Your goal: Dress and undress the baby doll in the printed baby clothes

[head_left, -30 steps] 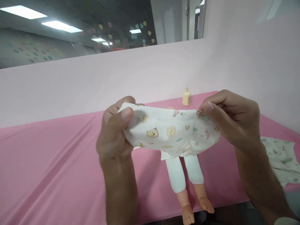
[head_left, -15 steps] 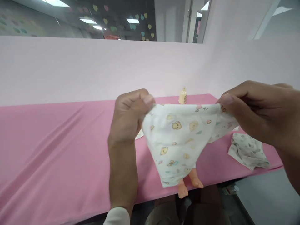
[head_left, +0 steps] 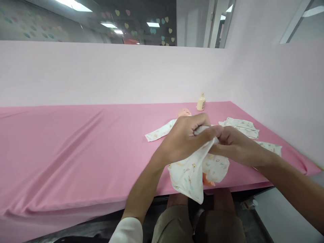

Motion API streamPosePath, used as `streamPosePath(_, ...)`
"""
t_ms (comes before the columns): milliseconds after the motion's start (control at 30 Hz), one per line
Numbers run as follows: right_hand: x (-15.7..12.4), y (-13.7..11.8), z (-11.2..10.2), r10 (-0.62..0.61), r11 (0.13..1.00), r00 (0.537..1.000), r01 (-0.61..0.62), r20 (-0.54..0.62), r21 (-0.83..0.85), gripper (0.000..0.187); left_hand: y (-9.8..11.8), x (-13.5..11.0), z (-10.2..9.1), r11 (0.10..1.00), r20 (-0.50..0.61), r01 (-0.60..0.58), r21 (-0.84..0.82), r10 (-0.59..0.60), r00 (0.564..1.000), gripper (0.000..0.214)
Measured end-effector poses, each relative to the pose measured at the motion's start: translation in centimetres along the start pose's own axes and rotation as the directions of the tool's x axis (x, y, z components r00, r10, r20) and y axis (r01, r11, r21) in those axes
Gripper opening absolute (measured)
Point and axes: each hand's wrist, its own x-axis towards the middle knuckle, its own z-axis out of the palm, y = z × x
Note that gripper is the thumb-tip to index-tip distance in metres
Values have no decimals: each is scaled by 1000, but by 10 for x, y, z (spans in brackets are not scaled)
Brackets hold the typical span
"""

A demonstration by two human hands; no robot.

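Both of my hands are close together above the table, gripping small white baby pants (head_left: 188, 177) printed with little animals and patches of colour. My left hand (head_left: 188, 136) is closed on the gathered top edge. Against its fingertips, my right hand (head_left: 231, 143) pinches the same bunched fabric. The two ends of the cloth hang down towards the table's front edge. Behind them lies a baby doll (head_left: 184, 112); its head, one outstretched printed sleeve (head_left: 160, 132) and a foot (head_left: 208, 180) show, while my hands and the pants hide the rest.
A pink cloth (head_left: 76, 152) covers the table. A cream pump bottle (head_left: 201, 102) stands near the back wall. To the right lie folded white clothes (head_left: 241, 127) and another printed garment (head_left: 269, 147). My knees (head_left: 174, 216) are below the front edge.
My hands have come together from a wide, stretched hold, and the pants are now bunched between them and lower. The doll's head and sleeve have come into sight.
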Motion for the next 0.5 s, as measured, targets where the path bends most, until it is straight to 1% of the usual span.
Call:
streamPosePath(33,0,4,-1,43,996,999,-42,-14,79,26,-4,-2,3,999,-83,17,39,-13,996,29)
streamPosePath(67,1,8,-3,88,984,996,-81,-35,158,27,-9,-5,5,996,-177,33,82,-18,984,25)
streamPosePath(133,3,17,-5,170,943,980,-130,-107,307,31,-18,-14,13,985,-362,74,159,-12,932,22)
streamPosePath(167,4,21,-5,199,920,969,-133,-147,370,33,-21,-20,17,978,-427,99,182,-12,904,21)
streamPosePath(200,6,24,-4,221,896,958,-125,-181,427,34,-23,-27,23,975,-459,122,187,-23,888,21)
streamPosePath(233,7,28,-2,232,872,952,-114,-197,476,34,-23,-34,30,975,-453,140,173,-47,891,22)
streamPosePath(267,7,30,1,236,851,952,-107,-193,514,33,-22,-41,37,977,-409,156,144,-85,909,23)
streamPosePath(333,5,34,8,218,827,964,-101,-151,552,33,-20,-50,53,975,-280,204,88,-172,944,26)
streamPosePath(367,2,35,12,197,837,971,-93,-137,540,35,-19,-53,61,968,-239,240,73,-216,946,27)
streamPosePath(433,-4,41,18,137,888,979,-52,-154,457,40,-20,-54,73,946,-225,320,60,-299,927,27)
streamPosePath(500,-11,50,23,57,945,976,16,-211,328,43,-23,-54,80,927,-239,372,47,-351,905,19)
